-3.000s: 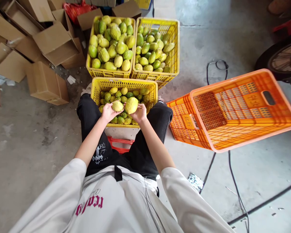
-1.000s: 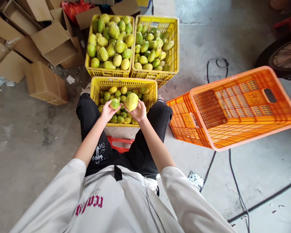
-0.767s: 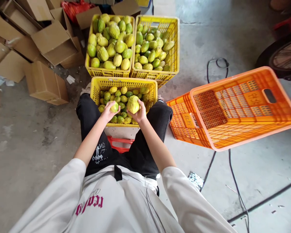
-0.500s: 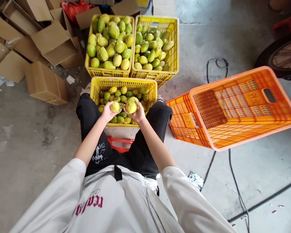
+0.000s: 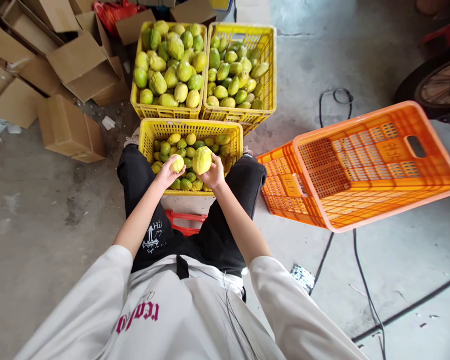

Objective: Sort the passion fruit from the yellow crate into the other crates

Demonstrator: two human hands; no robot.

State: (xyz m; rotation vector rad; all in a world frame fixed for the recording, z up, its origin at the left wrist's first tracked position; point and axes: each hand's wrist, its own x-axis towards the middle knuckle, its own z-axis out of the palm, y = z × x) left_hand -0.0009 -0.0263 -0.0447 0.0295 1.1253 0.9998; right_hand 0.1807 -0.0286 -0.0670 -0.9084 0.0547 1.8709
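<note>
My left hand is closed around a smaller yellow lemon. In my right hand rests a larger, bumpy yellow-green lemon, gripped between the fingers and thumb. Both hands are side by side above a yellow plastic crate between my knees. Loose green and yellow lemons lie inside this crate, partly hidden beneath my hands.
Beyond it, two more yellow crates hold fruit: a heaped left crate and a lower-filled right crate. An orange crate leans at right. Cardboard boxes crowd the left; a black cable crosses the floor near a wheel.
The right-hand lemon has been turned and raised slightly, showing a yellower side. My left hand has tilted its lemon a little, with the fingers now more around it.
</note>
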